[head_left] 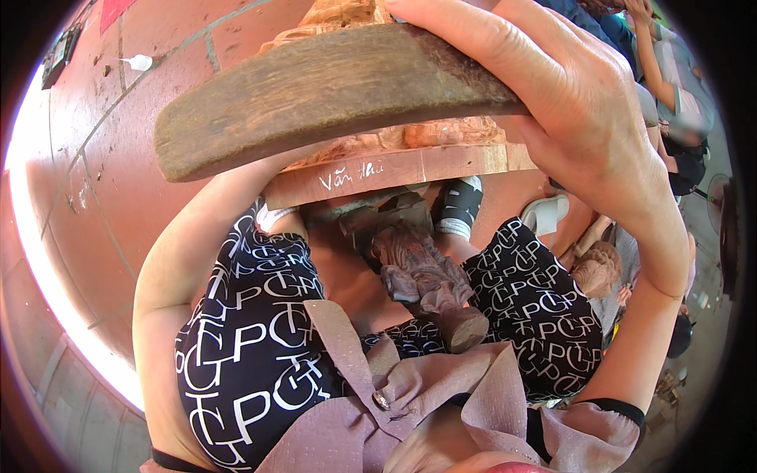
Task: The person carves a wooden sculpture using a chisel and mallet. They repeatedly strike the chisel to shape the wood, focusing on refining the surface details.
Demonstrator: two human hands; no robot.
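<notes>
My right hand (568, 87) is wrapped round one end of a flat, curved wooden mallet (315, 94), which stretches leftward across the upper view. Behind and below the mallet is a light orange-brown wood carving (453, 132) on a thick flat base with white handwriting; the mallet covers much of it. My left forearm (201, 229) reaches up to the carving's left side, where the mallet hides the hand and its fingers. Nearer me, between my knees, a darker carved wooden figure (422, 268) lies tilted, its rounded end toward my lap.
Reddish floor tiles (102, 189) spread to the left, with a small white object (140, 61) on them. A pale slipper (544, 213) lies right of the base. At the right, other people (678, 87) sit close by, near another carved wooden piece (598, 270).
</notes>
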